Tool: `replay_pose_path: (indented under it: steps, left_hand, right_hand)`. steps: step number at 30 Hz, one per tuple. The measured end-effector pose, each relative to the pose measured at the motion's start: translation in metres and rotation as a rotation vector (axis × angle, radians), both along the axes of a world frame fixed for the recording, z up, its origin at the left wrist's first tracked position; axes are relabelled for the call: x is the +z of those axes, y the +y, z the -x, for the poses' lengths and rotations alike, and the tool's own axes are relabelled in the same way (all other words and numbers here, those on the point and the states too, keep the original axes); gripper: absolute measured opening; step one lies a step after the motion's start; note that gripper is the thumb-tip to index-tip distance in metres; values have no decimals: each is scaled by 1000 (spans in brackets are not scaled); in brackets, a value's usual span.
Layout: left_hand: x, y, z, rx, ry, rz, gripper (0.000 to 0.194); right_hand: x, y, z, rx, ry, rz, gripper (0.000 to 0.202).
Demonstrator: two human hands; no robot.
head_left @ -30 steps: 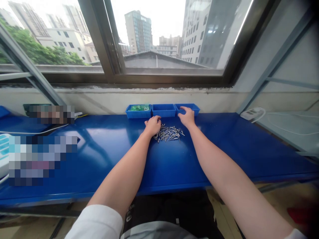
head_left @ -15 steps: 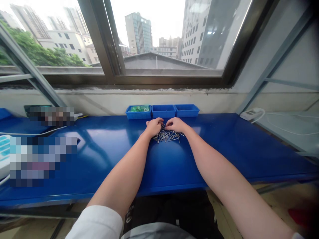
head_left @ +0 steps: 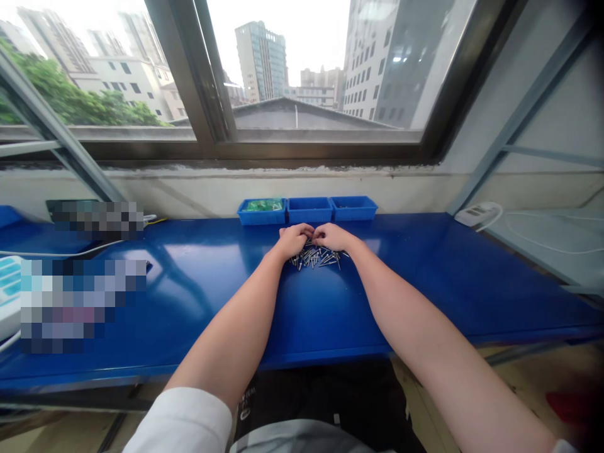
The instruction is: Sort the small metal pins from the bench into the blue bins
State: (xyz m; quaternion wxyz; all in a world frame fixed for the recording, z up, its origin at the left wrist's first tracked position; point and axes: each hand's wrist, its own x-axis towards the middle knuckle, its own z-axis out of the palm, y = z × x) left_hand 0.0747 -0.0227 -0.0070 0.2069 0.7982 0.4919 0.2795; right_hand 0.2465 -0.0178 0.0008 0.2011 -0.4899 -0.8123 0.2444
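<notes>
A loose pile of thin silvery metal pieces, like screws or pop rivets, lies on the blue table. My left hand is at the pile's far left side, its fingers bent inward and closed. Opposite it, my right hand pinches with thumb and fingers at the pile's far right side. The fingertips of both hands nearly meet above the pieces. Anything held between them is too small or too hidden to make out.
Three blue bins stand in a row against the wall: the left bin holds green-tinted bags, the middle bin is beside it, and the right bin has small bits inside. A white power strip sits at the right.
My left hand has shifted slightly right, so its fingertips are closer to those of my right hand. The pile looks much the same.
</notes>
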Motion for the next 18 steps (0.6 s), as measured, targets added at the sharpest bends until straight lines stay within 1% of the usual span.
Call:
replay_pose_path:
  steps: [5, 9, 13, 16, 18]
  left_hand:
    - [0, 1, 0, -9, -13, 19, 44]
    - [1, 0, 1, 10, -53, 7, 32]
    - [0, -1, 1, 16, -65, -77, 25]
    - [-1, -1, 1, 25, -56, -110, 21]
    - [-1, -1, 1, 41, -57, -122, 20]
  right_hand:
    - [-3, 3, -2, 15, -27, 10, 12]
    - [-5, 5, -4, 9, 52, 9, 15]
    - [-6, 5, -4, -62, 95, -12, 17]
    - [-6, 5, -4, -93, 198, -49, 14]
    - [-5, 4, -3, -72, 324, -35, 11]
